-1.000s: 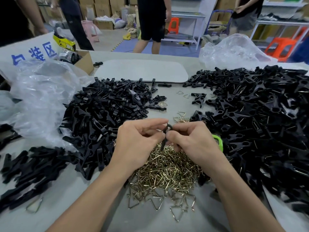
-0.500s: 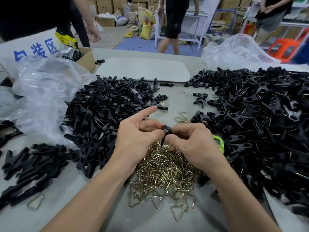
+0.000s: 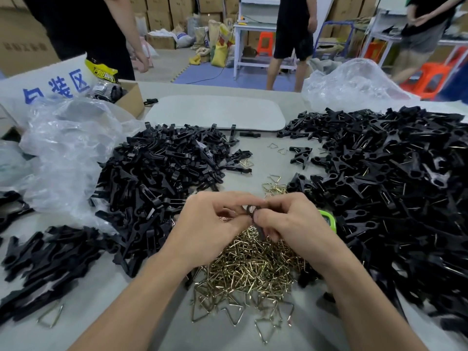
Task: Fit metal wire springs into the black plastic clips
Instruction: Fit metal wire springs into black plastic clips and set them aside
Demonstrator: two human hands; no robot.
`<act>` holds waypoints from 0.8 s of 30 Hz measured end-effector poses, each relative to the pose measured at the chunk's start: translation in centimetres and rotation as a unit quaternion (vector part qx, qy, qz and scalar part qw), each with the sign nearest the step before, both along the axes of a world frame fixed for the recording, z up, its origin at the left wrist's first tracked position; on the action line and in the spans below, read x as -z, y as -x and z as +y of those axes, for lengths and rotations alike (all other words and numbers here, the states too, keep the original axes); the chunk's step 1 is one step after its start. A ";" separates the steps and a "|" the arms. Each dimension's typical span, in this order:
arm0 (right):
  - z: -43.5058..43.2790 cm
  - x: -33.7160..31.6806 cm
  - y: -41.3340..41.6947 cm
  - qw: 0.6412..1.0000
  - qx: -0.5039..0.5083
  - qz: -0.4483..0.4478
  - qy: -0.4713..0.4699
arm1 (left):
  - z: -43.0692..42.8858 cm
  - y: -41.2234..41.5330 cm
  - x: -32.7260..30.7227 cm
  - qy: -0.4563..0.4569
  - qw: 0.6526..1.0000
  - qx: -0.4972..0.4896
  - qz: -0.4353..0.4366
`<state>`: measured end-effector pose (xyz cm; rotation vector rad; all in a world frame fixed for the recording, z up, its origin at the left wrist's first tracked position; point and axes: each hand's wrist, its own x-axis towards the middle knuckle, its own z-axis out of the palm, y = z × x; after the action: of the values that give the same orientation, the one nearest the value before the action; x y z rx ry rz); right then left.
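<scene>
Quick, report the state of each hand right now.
Left hand: closed, fingertips pinching the black clip.
Right hand: closed, gripping the same clip from the other side.

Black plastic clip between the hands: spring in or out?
Cannot tell. Left hand and right hand pinch the black plastic clip above the pile of brass-coloured wire springs; fingers cover its middle.

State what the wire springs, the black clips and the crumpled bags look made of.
Wire springs: metal wire, brassy-gold plated look, bright glints along thin bent triangles. Black clips: moulded plastic apparently, matte to satin, uniform black with soft highlights. Crumpled bags: thin clear plastic film, see-through, shiny creases.
</scene>
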<state>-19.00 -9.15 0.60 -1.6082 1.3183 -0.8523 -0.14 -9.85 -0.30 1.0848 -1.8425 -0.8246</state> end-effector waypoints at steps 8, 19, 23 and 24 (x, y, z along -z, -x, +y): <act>0.2 0.4 -0.7 0.970 0.065 0.227 0.066 | -1.4 -1.4 0.6 -0.032 0.967 -0.226 0.113; 0.1 0.9 -1.4 0.975 0.100 0.192 0.056 | -1.5 -1.8 1.0 -0.019 0.970 -0.229 0.081; -0.2 0.3 -0.1 0.980 0.075 0.179 0.037 | -1.4 -1.6 0.9 -0.011 0.972 -0.228 0.065; -0.2 0.3 0.1 0.979 0.055 0.196 0.025 | -1.4 -1.6 0.8 -0.007 0.972 -0.228 0.058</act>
<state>-19.08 -9.36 0.34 -1.8207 1.6841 -0.6556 1.45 -11.27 -1.12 1.3694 -1.4107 -0.6136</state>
